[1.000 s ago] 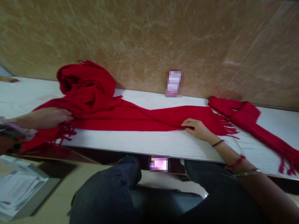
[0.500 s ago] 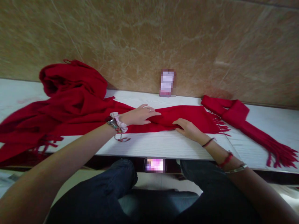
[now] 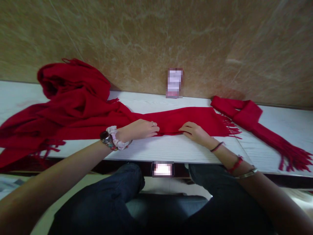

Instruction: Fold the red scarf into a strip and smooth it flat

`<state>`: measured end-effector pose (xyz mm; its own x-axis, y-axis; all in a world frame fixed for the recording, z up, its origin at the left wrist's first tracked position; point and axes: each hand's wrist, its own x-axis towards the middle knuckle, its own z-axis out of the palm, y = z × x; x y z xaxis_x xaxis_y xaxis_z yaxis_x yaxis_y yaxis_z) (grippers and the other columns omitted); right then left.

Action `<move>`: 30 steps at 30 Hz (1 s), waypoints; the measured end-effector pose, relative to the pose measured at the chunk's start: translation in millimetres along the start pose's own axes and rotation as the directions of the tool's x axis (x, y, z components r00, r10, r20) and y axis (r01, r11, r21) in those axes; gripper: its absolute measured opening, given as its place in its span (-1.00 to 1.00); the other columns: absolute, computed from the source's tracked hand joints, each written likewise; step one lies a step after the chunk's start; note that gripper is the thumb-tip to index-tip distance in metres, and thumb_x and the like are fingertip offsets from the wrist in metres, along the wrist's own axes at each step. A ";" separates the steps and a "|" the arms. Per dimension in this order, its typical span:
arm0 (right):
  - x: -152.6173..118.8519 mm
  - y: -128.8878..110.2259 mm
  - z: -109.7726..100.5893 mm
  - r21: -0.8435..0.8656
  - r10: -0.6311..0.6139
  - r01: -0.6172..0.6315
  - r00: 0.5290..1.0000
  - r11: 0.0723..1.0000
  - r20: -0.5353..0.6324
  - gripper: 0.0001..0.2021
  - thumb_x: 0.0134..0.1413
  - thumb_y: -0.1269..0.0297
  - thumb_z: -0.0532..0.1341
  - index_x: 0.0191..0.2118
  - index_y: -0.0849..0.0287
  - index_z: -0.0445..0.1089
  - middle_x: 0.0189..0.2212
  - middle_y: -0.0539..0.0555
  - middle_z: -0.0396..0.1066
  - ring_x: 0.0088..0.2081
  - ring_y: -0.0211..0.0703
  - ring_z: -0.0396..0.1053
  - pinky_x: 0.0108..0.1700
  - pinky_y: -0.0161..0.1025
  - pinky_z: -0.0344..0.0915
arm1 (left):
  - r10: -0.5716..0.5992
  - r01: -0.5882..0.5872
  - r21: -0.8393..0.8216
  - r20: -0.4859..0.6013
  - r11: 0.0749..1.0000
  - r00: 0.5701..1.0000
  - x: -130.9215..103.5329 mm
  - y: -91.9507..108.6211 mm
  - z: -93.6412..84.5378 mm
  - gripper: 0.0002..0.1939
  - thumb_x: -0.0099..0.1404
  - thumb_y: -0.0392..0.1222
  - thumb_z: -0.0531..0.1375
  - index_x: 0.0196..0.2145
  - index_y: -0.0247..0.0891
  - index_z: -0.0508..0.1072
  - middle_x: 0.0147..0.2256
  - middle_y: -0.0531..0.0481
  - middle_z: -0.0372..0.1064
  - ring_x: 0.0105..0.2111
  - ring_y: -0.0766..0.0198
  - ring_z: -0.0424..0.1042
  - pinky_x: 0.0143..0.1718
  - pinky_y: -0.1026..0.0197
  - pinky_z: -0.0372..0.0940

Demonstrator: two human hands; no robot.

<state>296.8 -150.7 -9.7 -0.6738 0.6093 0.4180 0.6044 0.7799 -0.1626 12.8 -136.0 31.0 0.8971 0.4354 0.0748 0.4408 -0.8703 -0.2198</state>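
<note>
A red fringed scarf point(image 3: 198, 117) lies lengthwise across the white tabletop, its tasselled end to the right. My left hand point(image 3: 140, 129), wearing a ring, bracelets and a scrunchie, has its fingers closed on the scarf's near edge, left of centre. Farther right along that same edge, my right hand point(image 3: 195, 132) pinches the cloth between thumb and fingers. The stretch between both hands looks fairly flat. To the left, a loose heap of red cloth point(image 3: 80, 107) adjoins the scarf; where one ends and the other begins cannot be made out.
On the right lies another red scarf point(image 3: 246, 114), folded narrow, with fringe towards the front edge. A blurred-out upright object point(image 3: 174, 83) leans at the marble wall point(image 3: 137, 42). Below the table edge, a pixelated screen point(image 3: 163, 169) sits between my knees. The white table point(image 3: 156, 148) is shallow.
My left hand has drawn back from the middle of the scarf to its near edge, and its spread fingers have closed. The cloth there looks smoother. My right hand keeps its place.
</note>
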 end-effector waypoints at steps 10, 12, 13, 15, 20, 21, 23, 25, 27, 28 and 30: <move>1.2 -7.9 -6.4 -0.184 -0.039 0.047 0.998 0.982 0.051 -0.70 0.23 0.30 -0.01 -0.20 0.22 0.46 -0.31 0.17 0.43 -0.28 -0.14 0.36 -0.21 -0.18 0.32 | -0.181 0.173 0.128 0.051 0.976 0.982 -15.2 8.9 1.4 -0.68 0.24 -0.45 -0.03 -0.12 -0.24 0.36 -0.18 -0.12 0.34 -0.24 0.22 0.36 -0.31 0.21 0.22; 0.4 -8.4 -7.5 -0.220 -0.045 0.055 0.998 0.974 0.051 -0.69 0.24 0.31 -0.03 -0.19 0.22 0.46 -0.33 0.17 0.43 -0.29 -0.15 0.36 -0.23 -0.20 0.34 | -0.225 0.215 0.170 0.041 0.962 0.974 -17.7 5.5 -2.6 -0.71 0.23 -0.45 -0.02 -0.18 -0.26 0.39 -0.20 -0.14 0.35 -0.20 0.16 0.35 -0.27 0.16 0.21; -0.1 -8.3 -8.0 -0.236 -0.051 0.060 0.998 0.970 0.045 -0.69 0.24 0.32 -0.04 -0.18 0.22 0.46 -0.34 0.16 0.43 -0.30 -0.15 0.36 -0.24 -0.20 0.34 | -0.245 0.237 0.181 0.025 0.954 0.969 -19.0 4.4 -5.1 -0.74 0.23 -0.44 -0.01 -0.22 -0.27 0.41 -0.22 -0.15 0.36 -0.19 0.13 0.34 -0.25 0.13 0.21; -1.5 -7.9 -8.8 -0.256 -0.066 0.069 0.998 0.964 0.021 -0.68 0.24 0.35 -0.05 -0.14 0.21 0.44 -0.32 0.17 0.44 -0.27 -0.14 0.37 -0.23 -0.19 0.35 | -0.281 0.281 0.183 -0.024 0.942 0.959 -21.7 4.1 -9.5 -0.77 0.23 -0.42 0.01 -0.27 -0.29 0.43 -0.25 -0.16 0.36 -0.19 0.11 0.34 -0.21 0.10 0.21; -5.8 -5.0 -8.6 -0.212 -0.123 0.127 0.992 0.969 0.030 -0.69 0.23 0.36 -0.03 -0.12 0.22 0.44 -0.22 0.18 0.44 -0.17 -0.11 0.37 -0.13 -0.16 0.35 | -0.233 0.225 0.162 0.030 0.961 0.972 -27.9 11.0 -8.8 -0.73 0.21 -0.47 0.01 -0.21 -0.26 0.41 -0.21 -0.12 0.37 -0.20 0.20 0.37 -0.17 0.17 0.23; -6.5 -4.5 -8.4 -0.202 -0.131 0.138 0.990 0.970 0.048 -0.69 0.23 0.37 -0.03 -0.11 0.21 0.44 -0.20 0.18 0.44 -0.16 -0.11 0.37 -0.13 -0.17 0.35 | -0.229 0.216 0.169 0.057 0.962 0.972 -28.8 12.4 -7.2 -0.71 0.21 -0.48 0.00 -0.18 -0.26 0.40 -0.19 -0.11 0.37 -0.20 0.21 0.37 -0.19 0.18 0.24; -7.0 -4.1 -8.5 -0.208 -0.134 0.147 0.988 0.967 0.076 -0.69 0.22 0.39 -0.03 -0.09 0.19 0.43 -0.18 0.17 0.43 -0.14 -0.11 0.36 -0.12 -0.17 0.34 | -0.234 0.215 0.195 0.080 0.957 0.969 -29.2 14.3 -4.2 -0.71 0.22 -0.47 0.00 -0.17 -0.27 0.39 -0.19 -0.13 0.37 -0.21 0.19 0.38 -0.22 0.17 0.26; -6.1 -5.1 -9.0 -0.240 -0.136 0.151 0.988 0.959 0.076 -0.69 0.22 0.40 -0.03 -0.08 0.18 0.41 -0.17 0.16 0.43 -0.14 -0.12 0.35 -0.13 -0.16 0.33 | -0.222 0.203 0.215 0.068 0.955 0.973 -27.3 15.7 -2.3 -0.74 0.24 -0.44 0.01 -0.18 -0.28 0.39 -0.20 -0.14 0.37 -0.21 0.18 0.39 -0.22 0.15 0.26; -3.8 -7.1 -9.5 -0.281 -0.156 0.163 0.987 0.946 0.046 -0.70 0.21 0.41 -0.03 -0.08 0.20 0.41 -0.21 0.16 0.43 -0.17 -0.13 0.36 -0.16 -0.17 0.33 | -0.190 0.176 0.213 0.046 0.961 0.981 -23.5 17.4 -1.6 -0.76 0.25 -0.43 0.02 -0.18 -0.29 0.39 -0.20 -0.13 0.37 -0.20 0.19 0.38 -0.19 0.15 0.26; -2.2 -8.3 -9.6 -0.301 -0.175 0.175 0.984 0.938 0.029 -0.71 0.21 0.41 -0.02 -0.10 0.21 0.42 -0.24 0.17 0.43 -0.21 -0.13 0.36 -0.19 -0.18 0.33 | -0.170 0.158 0.204 0.043 0.966 0.984 -21.3 18.4 -1.7 -0.76 0.25 -0.44 0.02 -0.18 -0.29 0.39 -0.21 -0.12 0.36 -0.20 0.20 0.38 -0.19 0.16 0.26; 0.8 -10.6 -9.7 -0.333 -0.222 0.215 0.975 0.918 0.016 -0.72 0.22 0.39 -0.02 -0.18 0.24 0.44 -0.31 0.16 0.44 -0.28 -0.15 0.36 -0.25 -0.20 0.32 | -0.137 0.127 0.179 0.046 0.976 0.989 -17.4 19.9 -2.6 -0.76 0.25 -0.45 0.03 -0.19 -0.29 0.39 -0.23 -0.10 0.36 -0.22 0.23 0.37 -0.22 0.20 0.27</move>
<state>294.0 -160.0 1.1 -0.7978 0.4230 0.4298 0.5520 0.7991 0.2381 6.0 -161.4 27.8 0.8258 0.5607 0.0598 0.5384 -0.7525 -0.3794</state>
